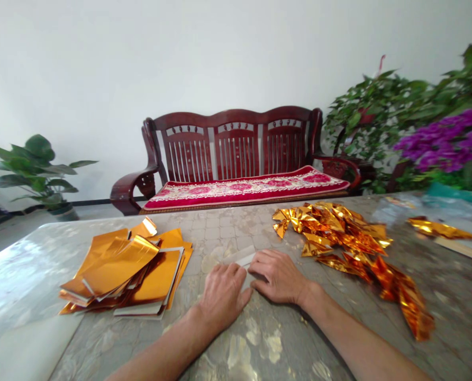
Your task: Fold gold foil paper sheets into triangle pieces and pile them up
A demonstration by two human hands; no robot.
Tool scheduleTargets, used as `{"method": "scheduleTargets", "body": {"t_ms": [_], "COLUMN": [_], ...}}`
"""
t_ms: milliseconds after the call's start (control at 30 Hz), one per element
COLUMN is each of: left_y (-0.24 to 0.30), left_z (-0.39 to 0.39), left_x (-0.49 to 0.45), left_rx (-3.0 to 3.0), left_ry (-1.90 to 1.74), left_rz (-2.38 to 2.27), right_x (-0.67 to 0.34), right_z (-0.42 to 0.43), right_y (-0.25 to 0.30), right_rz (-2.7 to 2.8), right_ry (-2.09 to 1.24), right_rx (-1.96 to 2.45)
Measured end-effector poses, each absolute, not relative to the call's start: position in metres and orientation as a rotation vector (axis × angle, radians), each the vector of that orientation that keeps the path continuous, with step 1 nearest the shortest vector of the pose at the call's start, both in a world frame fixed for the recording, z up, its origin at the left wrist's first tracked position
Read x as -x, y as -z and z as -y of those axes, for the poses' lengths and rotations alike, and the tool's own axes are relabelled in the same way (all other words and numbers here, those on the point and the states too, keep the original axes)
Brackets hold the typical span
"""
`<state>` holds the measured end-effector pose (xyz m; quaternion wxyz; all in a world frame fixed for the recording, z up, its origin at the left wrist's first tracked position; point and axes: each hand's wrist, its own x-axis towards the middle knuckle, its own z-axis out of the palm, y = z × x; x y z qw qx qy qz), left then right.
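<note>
A small folded piece of whitish paper lies on the table in front of me, mostly covered by my fingers. My left hand presses on its left side with the fingers curled. From the right, my right hand holds the same paper, fingers bent and thumb near my left thumb. To the left is a loose stack of gold foil paper sheets with pale backs. On the right lies a heap of folded, shiny gold foil pieces, pointed and crumpled in shape.
The patterned grey table carries a pale sheet at front left. One gold folded piece lies apart at far right, near clear plastic. Behind stand a wooden bench, a potted plant and purple flowers.
</note>
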<state>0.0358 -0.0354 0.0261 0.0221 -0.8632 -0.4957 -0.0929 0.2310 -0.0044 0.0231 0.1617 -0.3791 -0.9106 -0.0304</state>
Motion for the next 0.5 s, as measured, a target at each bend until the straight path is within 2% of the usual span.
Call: {"method": "scheduleTargets", "body": {"t_ms": [200, 400, 500], "left_y": [-0.0292, -0.0324, -0.0321], "left_z": [0.0372, 0.0339, 0.0336], "left_x": [-0.036, -0.0343, -0.0343], "left_rx": [2.68, 2.698, 2.691], "left_ry": [0.252, 0.235, 0.247], "left_rz": [1.567, 1.612, 1.583], "right_x": [-0.2292, -0.2344, -0.2337], "right_z": [0.0, -0.0003, -0.0002], "right_y": [-0.017, -0.0232, -0.0223], "right_rz": [2.604, 2.616, 2.613], "right_ry": [0.162, -0.011, 0.004], "right_rx": [1.091, 1.062, 1.066]}}
